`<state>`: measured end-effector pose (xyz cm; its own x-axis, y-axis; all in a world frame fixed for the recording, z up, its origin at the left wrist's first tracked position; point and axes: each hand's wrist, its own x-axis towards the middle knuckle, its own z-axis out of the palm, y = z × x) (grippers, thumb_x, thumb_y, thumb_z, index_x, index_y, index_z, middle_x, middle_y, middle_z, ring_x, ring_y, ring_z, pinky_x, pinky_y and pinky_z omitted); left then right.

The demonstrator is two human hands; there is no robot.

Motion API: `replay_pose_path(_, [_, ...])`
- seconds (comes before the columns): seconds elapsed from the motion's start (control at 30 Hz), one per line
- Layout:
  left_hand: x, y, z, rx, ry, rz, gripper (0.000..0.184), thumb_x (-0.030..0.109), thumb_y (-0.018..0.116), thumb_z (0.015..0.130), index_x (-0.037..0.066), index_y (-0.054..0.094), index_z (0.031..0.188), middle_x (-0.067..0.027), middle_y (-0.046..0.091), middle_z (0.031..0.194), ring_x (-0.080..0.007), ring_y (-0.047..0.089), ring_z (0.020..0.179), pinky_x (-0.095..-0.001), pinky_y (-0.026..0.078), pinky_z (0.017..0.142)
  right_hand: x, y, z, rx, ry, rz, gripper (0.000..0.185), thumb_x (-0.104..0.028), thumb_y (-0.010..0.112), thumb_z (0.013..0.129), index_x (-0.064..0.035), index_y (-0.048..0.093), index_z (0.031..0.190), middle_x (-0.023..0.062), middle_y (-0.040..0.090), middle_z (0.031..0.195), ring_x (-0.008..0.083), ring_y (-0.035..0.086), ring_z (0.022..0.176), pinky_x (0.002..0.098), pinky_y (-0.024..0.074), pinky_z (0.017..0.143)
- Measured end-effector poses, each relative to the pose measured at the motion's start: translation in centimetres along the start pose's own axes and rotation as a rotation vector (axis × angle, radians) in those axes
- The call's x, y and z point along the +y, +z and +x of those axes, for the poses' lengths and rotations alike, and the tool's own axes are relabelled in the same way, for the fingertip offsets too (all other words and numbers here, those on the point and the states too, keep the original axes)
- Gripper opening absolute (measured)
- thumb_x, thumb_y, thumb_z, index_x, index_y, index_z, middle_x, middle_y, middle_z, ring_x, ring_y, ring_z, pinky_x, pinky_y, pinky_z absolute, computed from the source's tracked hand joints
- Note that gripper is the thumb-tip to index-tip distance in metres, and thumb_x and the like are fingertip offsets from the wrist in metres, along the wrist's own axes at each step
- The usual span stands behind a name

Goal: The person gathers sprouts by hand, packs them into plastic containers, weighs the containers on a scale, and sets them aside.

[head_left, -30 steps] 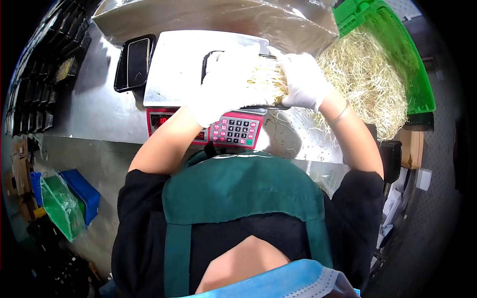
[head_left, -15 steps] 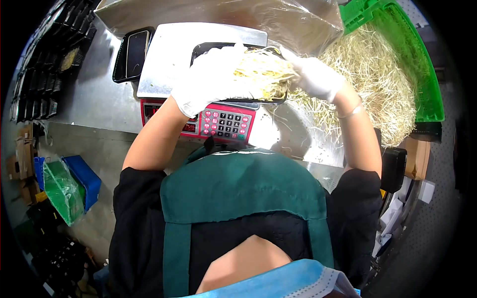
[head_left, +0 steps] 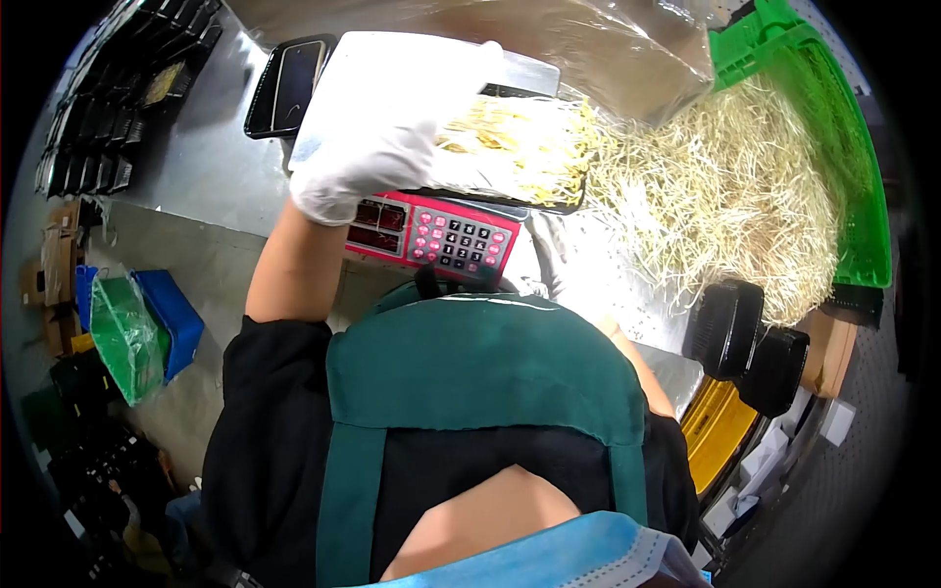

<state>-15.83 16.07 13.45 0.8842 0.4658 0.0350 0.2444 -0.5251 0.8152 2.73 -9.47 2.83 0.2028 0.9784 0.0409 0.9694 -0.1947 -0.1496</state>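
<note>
A black tray [head_left: 561, 208] heaped with pale yellow sprouts [head_left: 529, 147] rests on the red-framed scale [head_left: 461, 235]. My left hand [head_left: 392, 137], white-gloved and overexposed, lies over the tray's left end and the scale plate. One of its fingers stretches out past the tray's far edge; the others are washed out. Low by the table's front edge, right of the scale keypad, my right hand [head_left: 551, 257] is partly hidden behind the green apron and too bright to make out its fingers. Loose sprouts [head_left: 735, 186] form a big pile to the right.
A green crate [head_left: 867, 196] lies beyond the pile. Two black trays [head_left: 725, 328] stand at the table's right front edge. At the left are an empty black tray [head_left: 257, 113] with a phone-like object and stacked black trays [head_left: 98, 127]. Plastic sheeting [head_left: 549, 44] covers the back.
My right hand has left the sprouts at the tray's right end and come down toward my body. My left hand has shifted a little toward the tray's left end, leaving more sprouts visible.
</note>
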Motion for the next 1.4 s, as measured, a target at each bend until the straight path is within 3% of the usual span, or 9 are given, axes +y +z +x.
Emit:
replay_pose_path(0.07, [2.7, -3.1, -0.9, 0.269, 0.356, 0.415, 0.047, 0.026, 0.066, 0.09, 0.002, 0.055, 0.128, -0.0164, 0.06, 0.124, -0.0241, 0.058, 0.109, -0.0349, 0.044, 0.096, 1.4, 1.4, 2.0, -0.015, 0.093, -0.087, 0.064, -0.026, 0.069, 0.079, -0.0121, 0.046, 0.136, 0.0187, 0.053, 0.129, 0.0366, 0.047, 0.122, 0.0496, 0.034, 0.103])
replay_pose_path(0.17, [-1.1, -4.3, -2.8, 0.517, 0.073, -0.399, 0.047, 0.024, 0.058, 0.095, -0.001, 0.048, 0.134, -0.0134, 0.056, 0.132, -0.0205, 0.051, 0.121, -0.0324, 0.034, 0.107, 5.3, -1.8, 4.4, 0.132, 0.236, -0.202, 0.059, -0.022, 0.063, 0.086, -0.0029, 0.044, 0.138, 0.023, 0.048, 0.136, 0.0371, 0.043, 0.129, 0.0487, 0.0312, 0.108])
replay_pose_path(0.37, [-5.3, -4.5, -5.7, 0.583, -0.098, -0.504, 0.042, 0.025, 0.056, 0.096, 0.0, 0.054, 0.129, -0.0108, 0.062, 0.12, -0.0205, 0.056, 0.112, -0.0357, 0.043, 0.101, 0.6, -8.2, 6.8, 0.619, 0.166, 1.148, 0.063, -0.039, 0.044, 0.099, 0.0032, 0.032, 0.144, 0.0189, 0.042, 0.144, 0.0314, 0.038, 0.135, 0.0445, 0.0263, 0.115])
replay_pose_path(0.47, [-2.2, -0.9, -1.7, 0.36, 0.144, 0.2, 0.061, 0.04, 0.06, 0.09, 0.001, 0.047, 0.135, -0.0206, 0.056, 0.126, -0.0339, 0.054, 0.116, -0.0406, 0.042, 0.102, -1.4, -8.1, 11.1, 0.682, 0.087, 1.182, 0.062, -0.036, 0.048, 0.098, 0.0006, 0.033, 0.145, 0.0165, 0.043, 0.144, 0.0268, 0.041, 0.133, 0.0407, 0.0279, 0.114])
replay_pose_path(0.67, [-0.1, 3.6, 1.0, 0.323, 0.438, 0.39, 0.07, 0.043, 0.075, 0.074, 0.004, 0.053, 0.129, -0.0181, 0.059, 0.123, -0.0343, 0.055, 0.115, -0.0424, 0.042, 0.098, -5.8, -6.5, 12.3, 0.448, -0.032, 0.2, 0.03, -0.02, 0.054, 0.091, -0.0041, 0.06, 0.116, 0.0212, 0.064, 0.11, 0.0355, 0.063, 0.095, 0.0405, 0.05, 0.088])
replay_pose_path(0.87, [-0.6, 3.3, 2.0, 0.132, 0.3, 0.357, 0.052, 0.037, 0.073, 0.075, 0.007, 0.06, 0.116, -0.0149, 0.059, 0.113, -0.0325, 0.057, 0.102, -0.0452, 0.043, 0.091, -5.7, -8.0, 14.3, 0.185, -0.019, 0.076, 0.027, -0.024, 0.048, 0.092, -0.0026, 0.064, 0.088, 0.0199, 0.065, 0.092, 0.0327, 0.064, 0.083, 0.0414, 0.0505, 0.076])
replay_pose_path(1.0, [-0.1, 3.1, 1.2, 0.34, 0.382, 0.536, 0.058, 0.038, 0.072, 0.076, 0.006, 0.058, 0.122, -0.0151, 0.057, 0.12, -0.0326, 0.054, 0.108, -0.0496, 0.039, 0.095, -6.3, -8.2, 12.8, 0.644, -0.102, 0.242, 0.036, -0.02, 0.06, 0.089, -0.0001, 0.058, 0.119, 0.0163, 0.063, 0.103, 0.0323, 0.059, 0.096, 0.0463, 0.0432, 0.093])
replay_pose_path(1.37, [1.7, 2.1, 1.7, 0.12, 0.299, 0.542, 0.105, 0.063, 0.067, 0.071, -0.008, 0.034, 0.141, -0.0175, 0.054, 0.12, -0.0309, 0.053, 0.107, -0.057, 0.029, 0.102, 9.8, -14.7, 26.0, 0.439, 0.219, 0.06, 0.035, -0.035, 0.048, 0.096, -0.0189, 0.062, 0.124, 0.0131, 0.069, 0.106, 0.0298, 0.067, 0.096, 0.0376, 0.0511, 0.086])
replay_pose_path(1.4, [2.0, 1.9, 1.7, 0.111, 0.299, 0.538, 0.105, 0.063, 0.067, 0.071, -0.008, 0.034, 0.141, -0.0175, 0.054, 0.12, -0.0309, 0.053, 0.107, -0.057, 0.029, 0.102, 9.5, -13.4, 26.5, 0.697, 0.12, -0.027, 0.037, -0.033, 0.057, 0.091, -0.0043, 0.064, 0.113, 0.0128, 0.07, 0.094, 0.0297, 0.064, 0.092, 0.0378, 0.0489, 0.083])
